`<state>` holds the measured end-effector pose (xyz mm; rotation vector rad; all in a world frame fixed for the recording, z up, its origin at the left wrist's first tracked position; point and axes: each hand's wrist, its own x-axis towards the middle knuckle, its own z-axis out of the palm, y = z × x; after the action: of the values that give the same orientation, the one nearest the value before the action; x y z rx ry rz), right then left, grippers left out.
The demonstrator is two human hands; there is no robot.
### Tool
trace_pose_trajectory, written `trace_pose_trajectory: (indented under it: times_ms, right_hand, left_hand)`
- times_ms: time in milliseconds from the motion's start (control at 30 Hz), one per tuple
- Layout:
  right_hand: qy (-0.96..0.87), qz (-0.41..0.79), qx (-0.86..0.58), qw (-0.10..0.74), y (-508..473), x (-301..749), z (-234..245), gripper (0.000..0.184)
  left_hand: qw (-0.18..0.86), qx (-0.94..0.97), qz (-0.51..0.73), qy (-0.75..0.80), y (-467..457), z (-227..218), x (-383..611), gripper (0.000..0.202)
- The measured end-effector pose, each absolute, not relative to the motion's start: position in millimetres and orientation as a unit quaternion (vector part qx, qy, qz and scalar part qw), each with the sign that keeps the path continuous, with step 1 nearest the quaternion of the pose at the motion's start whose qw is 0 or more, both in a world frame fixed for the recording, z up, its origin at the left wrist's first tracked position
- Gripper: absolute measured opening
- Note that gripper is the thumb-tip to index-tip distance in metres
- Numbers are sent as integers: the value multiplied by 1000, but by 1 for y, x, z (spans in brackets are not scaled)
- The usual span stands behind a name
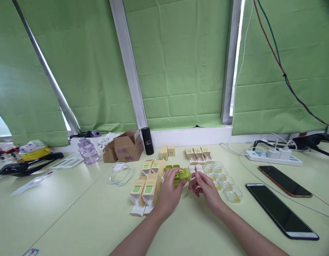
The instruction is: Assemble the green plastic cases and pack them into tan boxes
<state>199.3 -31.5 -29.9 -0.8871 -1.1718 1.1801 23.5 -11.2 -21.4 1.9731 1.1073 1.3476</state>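
Note:
My left hand [168, 192] is closed around a small, rounded, glossy green plastic piece [185, 174] with a pale curved strip on its side. At the piece's right end, the fingers of my right hand [207, 190] are pinched together. What they hold, if anything, is too small to make out. Further green pieces [172, 166] lie just behind and under my left hand. Two pale pink pieces [195, 167] sit behind my fingers. To the right stand several clear plastic cups [233, 193], with small yellow bits in them.
Open cardboard boxes [151, 188] with green labels stand left of my hands, with more open boxes [198, 155] behind. Around lie a white charger cable [122, 173], a brown carton [128, 145], a black cylinder [147, 141], a power strip [273, 157], a tablet [281, 211] and a phone [285, 180].

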Motion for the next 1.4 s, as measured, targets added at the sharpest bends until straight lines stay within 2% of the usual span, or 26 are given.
trace_pose_trajectory:
  times_ms: [167, 433, 633, 767, 933, 1033, 1133, 1400]
  right_hand:
    - [-522, 468, -419, 577, -31, 202, -33, 66]
    - [-580, 273, -515, 569, -33, 217, -22, 40]
    - [-594, 134, -569, 552, -55, 253, 4, 34]
    - [-630, -32, -633, 449, -77, 294, -5, 24]
    - [-700, -165, -625, 303, -94, 336, -37, 25]
    - [-720, -192, -617, 252, -98, 347, -52, 30]
    - [-729, -191, -618, 225, -99, 350, -59, 24]
    - [-758, -78, -599, 248, -97, 300, -40, 25]
  left_hand:
    - [317, 673, 515, 426, -4, -29, 25, 41]
    - [424, 610, 508, 435, 0, -25, 27, 52]
    - [468, 568, 538, 412, 9, -23, 24, 63]
    - [469, 560, 539, 420, 12, -22, 23, 68]
    - [472, 558, 540, 417, 10, -19, 23, 66]
    - [473, 555, 541, 418, 10, -19, 24, 66]
    - [474, 552, 541, 421, 10, -20, 25, 67]
    - [470, 545, 547, 427, 9, -19, 25, 74]
